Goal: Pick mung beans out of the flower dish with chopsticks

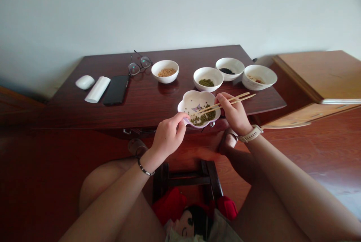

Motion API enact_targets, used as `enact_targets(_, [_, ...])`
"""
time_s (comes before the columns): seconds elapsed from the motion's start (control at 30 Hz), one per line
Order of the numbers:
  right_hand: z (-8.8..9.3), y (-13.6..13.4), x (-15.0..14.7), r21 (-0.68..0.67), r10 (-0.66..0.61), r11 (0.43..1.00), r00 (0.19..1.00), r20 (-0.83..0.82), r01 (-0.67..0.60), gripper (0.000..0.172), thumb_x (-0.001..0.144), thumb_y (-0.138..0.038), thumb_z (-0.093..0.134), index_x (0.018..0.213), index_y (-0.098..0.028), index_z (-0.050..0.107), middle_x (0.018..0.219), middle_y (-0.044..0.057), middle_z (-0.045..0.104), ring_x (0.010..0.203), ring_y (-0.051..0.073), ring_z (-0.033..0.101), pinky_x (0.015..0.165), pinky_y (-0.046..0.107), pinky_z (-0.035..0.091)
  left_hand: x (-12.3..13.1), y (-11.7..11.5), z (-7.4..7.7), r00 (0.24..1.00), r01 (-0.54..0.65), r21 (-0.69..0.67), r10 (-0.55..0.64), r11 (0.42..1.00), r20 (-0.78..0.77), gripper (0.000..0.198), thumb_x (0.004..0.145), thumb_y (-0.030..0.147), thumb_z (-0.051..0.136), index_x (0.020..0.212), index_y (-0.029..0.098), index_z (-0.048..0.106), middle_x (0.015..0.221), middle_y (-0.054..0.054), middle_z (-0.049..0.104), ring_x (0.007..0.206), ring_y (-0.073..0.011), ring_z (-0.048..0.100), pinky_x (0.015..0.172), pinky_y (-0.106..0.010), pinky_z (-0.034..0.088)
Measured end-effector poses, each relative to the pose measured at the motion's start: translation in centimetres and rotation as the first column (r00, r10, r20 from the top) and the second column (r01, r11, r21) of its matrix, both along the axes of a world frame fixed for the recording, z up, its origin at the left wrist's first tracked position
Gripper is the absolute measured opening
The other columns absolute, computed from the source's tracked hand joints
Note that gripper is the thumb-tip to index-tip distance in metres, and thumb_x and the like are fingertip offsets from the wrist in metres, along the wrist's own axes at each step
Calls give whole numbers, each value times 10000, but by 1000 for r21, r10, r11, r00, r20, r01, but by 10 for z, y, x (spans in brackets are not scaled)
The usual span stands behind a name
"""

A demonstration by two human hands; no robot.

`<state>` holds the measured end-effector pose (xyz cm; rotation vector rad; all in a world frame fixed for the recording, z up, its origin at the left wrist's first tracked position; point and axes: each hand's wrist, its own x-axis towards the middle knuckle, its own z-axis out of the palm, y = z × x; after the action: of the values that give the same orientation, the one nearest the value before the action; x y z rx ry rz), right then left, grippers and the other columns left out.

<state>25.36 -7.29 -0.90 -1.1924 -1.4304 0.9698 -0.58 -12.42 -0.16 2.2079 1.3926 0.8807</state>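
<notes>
Two white dishes (186, 101) of mung beans (203, 119)

right hand (234, 114) holding chopsticks (239, 97), dish (190, 101), left hand (168, 136)

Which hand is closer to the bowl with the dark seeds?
The right hand is closer, just below the bowl of dark seeds in the view. The left hand is farther away, down and to the bowl's left.

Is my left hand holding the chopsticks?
No, the chopsticks are in the right hand, while the left hand is at the edge of the flower-shaped dish.
</notes>
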Motion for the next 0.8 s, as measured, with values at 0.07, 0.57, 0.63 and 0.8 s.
enact_targets(0.07, [0,0,0,3,3,1000,1000,6,-3,451,1075,-542,608,758,-221,607,664,-13,498,626,148,403,588,323,309,0,0,0,1000,-1,4,1,1000,2,309,1055,159,473,1183,205,751,1004,-40,842,806,-188,764,766,-292,523])
enact_targets(0.57, [0,-1,0,19,6,1000,1000,20,-6,462,1077,-558,602,759,-223,600,656,-15,494,615,150,404,568,321,297,-1,1,-1,1000,3,1,-3,1000,1,307,1059,165,471,1184,208,749,1007,-42,844,774,-177,755,742,-287,518])
enact_targets(0.63, [0,-1,-1,21,5,1000,1000,23,-5,466,1074,-565,603,756,-224,601,652,-14,496,612,152,407,559,320,292,-1,0,0,1000,3,1,-3,1000,1,309,1062,168,469,1187,209,748,1026,-43,845,803,-183,764,755,-289,522])
enact_targets(0.8, [1,-1,-1,9,11,1000,1000,8,-11,466,1070,-573,609,760,-226,601,647,-18,487,598,147,396,549,319,283,-1,0,0,1000,-1,3,1,1000,-3,309,1060,164,472,1188,213,748,1010,-41,844,801,-182,767,758,-283,534])
